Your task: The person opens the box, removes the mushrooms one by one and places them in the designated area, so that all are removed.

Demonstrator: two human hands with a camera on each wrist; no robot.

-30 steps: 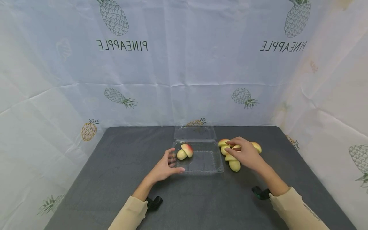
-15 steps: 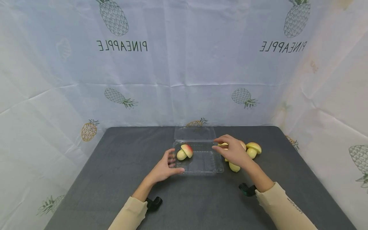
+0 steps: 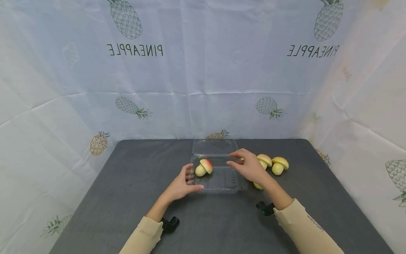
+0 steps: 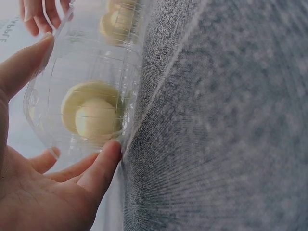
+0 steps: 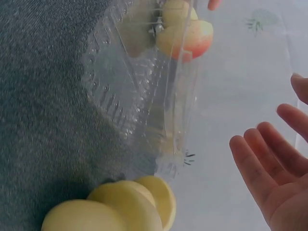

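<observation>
A clear plastic clamshell box [image 3: 222, 181] lies with its lid raised back on the dark table. One toy-like mushroom [image 3: 207, 166] with a yellow and red cap rests at its left side. My left hand [image 3: 178, 186] holds the box by its left end, thumb at the front rim and fingers on the side wall. My right hand [image 3: 248, 168] hovers over the box's right edge, fingers loosely bent, and the right wrist view shows its palm with nothing in it. Beneath and behind that hand are more pale yellow mushrooms [image 3: 279, 165], partly hidden by it.
The dark grey table [image 3: 142, 165] has the box near its back edge. A white cloth [image 3: 203, 70] printed with pineapples hangs behind and on both sides. Dark wrist cameras [image 3: 170, 224] sit under both forearms.
My right hand has moved left from over the mushrooms to the box's right edge, uncovering mushrooms behind it. My left hand, the box and the mushroom inside have stayed put.
</observation>
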